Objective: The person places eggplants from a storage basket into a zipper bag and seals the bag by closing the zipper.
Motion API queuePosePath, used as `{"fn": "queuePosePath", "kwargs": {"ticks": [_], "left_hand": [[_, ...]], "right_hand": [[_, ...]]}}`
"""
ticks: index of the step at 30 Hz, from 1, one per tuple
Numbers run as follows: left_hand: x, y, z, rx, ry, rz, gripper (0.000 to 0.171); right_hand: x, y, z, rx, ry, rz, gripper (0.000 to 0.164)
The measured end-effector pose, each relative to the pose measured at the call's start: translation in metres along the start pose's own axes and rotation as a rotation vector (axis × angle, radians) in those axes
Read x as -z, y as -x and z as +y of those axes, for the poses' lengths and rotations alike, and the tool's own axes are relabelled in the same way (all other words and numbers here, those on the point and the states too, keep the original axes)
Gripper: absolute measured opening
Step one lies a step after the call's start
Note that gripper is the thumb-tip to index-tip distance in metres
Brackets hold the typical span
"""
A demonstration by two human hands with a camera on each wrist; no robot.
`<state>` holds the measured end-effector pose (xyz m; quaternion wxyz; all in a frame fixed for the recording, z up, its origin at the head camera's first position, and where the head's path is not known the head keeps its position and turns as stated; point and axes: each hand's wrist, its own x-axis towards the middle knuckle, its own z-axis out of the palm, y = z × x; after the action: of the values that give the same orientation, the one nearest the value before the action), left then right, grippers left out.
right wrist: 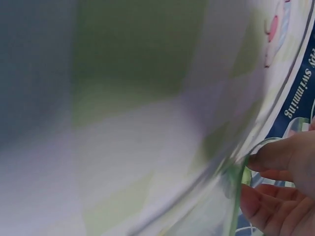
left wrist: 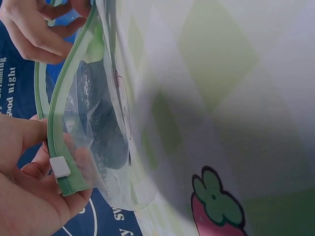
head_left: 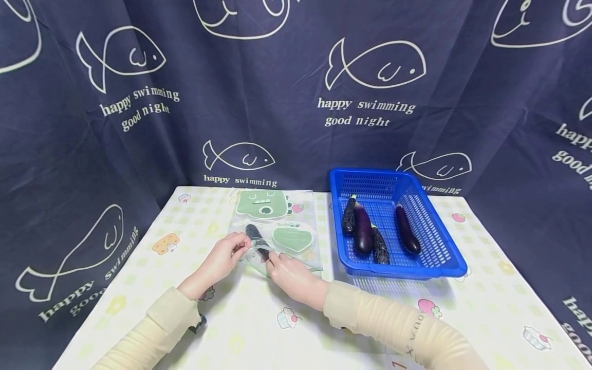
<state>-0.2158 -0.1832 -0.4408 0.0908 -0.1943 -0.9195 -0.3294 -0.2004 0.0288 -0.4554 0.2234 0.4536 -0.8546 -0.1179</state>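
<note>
While the fingers of the left hand [head_left: 228, 252] pinch the mouth of a clear bag [left wrist: 83, 128] just beside its white slider [left wrist: 60, 167], those of the right hand [head_left: 291, 275] pinch the same green-edged mouth at its other side. Inside the bag, left of the middle of the bench [head_left: 250, 318] and toward its far edge, lies a dark vegetable [left wrist: 108, 137] (probably a rough-skinned one, though the plastic blurs it). Near the bench's far right corner, a blue basket [head_left: 407, 271] holds two smooth eggplants [head_left: 364, 234] and two rough dark vegetables [head_left: 381, 246].
</note>
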Motion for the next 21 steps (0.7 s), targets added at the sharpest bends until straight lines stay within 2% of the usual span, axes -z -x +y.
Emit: {"fn": "queuePosePath", "kwargs": {"ticks": [10, 21], "left_hand": [[-0.001, 0.000, 0.000, 0.001, -0.002, -0.005, 0.008], [-0.003, 0.001, -0.003, -0.010, -0.003, 0.012, 0.009]], "right_hand": [[0.013, 0.009, 0.003, 0.040, 0.007, 0.010, 0.015], [0.031, 0.021, 0.014, 0.062, 0.007, -0.012, 0.021]]}}
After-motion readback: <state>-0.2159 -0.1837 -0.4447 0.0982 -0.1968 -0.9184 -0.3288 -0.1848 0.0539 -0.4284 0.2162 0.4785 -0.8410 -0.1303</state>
